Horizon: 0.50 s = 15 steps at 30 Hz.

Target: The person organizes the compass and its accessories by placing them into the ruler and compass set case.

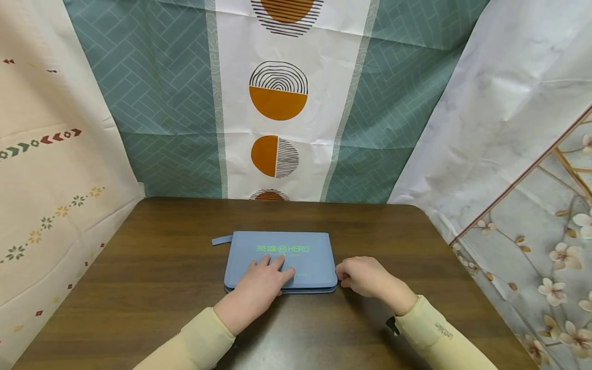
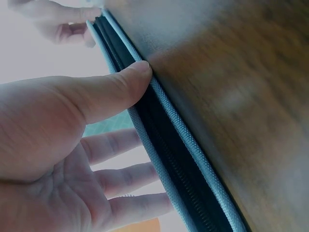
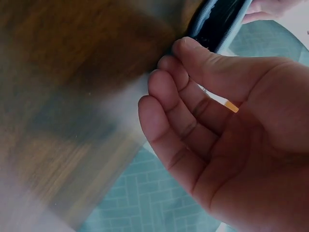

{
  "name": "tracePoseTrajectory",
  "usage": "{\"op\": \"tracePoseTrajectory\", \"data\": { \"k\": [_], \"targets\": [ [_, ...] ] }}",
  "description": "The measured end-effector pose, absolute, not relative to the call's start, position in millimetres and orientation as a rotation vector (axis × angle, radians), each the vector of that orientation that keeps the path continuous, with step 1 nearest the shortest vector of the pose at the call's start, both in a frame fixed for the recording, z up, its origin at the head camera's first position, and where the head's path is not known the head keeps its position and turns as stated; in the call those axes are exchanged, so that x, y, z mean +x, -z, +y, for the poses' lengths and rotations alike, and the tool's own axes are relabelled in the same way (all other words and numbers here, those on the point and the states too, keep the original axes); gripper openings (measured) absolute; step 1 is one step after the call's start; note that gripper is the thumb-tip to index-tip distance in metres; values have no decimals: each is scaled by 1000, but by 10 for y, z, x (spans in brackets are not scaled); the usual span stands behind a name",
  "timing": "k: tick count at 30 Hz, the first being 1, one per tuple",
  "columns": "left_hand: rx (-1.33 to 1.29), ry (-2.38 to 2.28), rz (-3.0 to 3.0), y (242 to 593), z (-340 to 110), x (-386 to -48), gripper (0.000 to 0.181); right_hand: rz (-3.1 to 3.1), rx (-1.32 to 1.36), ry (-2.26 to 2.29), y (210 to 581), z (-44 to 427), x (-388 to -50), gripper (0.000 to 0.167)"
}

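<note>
A blue zippered case with green lettering that includes "HERO" lies flat on the table. My left hand rests on its top with the fingers spread and fairly straight. In the left wrist view, the thumb touches the case's front edge, where a dark gap and zipper teeth show between two blue rims. At the front right corner, my right hand pinches with curled fingers. Thumb and index finger meet at the case's edge in the right wrist view; they cover the small part between them.
A blue strap sticks out from the case's back left corner. The brown wooden table extends around it. Patterned cloths hang behind and on both sides, left and right.
</note>
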<state>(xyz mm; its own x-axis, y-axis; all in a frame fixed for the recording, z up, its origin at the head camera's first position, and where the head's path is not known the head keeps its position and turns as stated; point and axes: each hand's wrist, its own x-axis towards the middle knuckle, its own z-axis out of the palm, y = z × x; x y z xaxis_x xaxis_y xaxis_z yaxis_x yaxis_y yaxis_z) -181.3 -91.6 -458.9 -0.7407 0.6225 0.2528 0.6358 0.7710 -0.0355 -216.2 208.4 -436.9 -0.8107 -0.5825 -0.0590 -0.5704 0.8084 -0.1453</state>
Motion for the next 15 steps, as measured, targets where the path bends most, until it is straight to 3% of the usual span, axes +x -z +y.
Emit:
{"op": "tracePoseTrajectory", "data": {
  "k": [15],
  "targets": [
    [-983, 85, -2734, 4581, -924, -1799, 42, 2890, -888, 233, 4405, 2056, -2018, 37]
  ]
}}
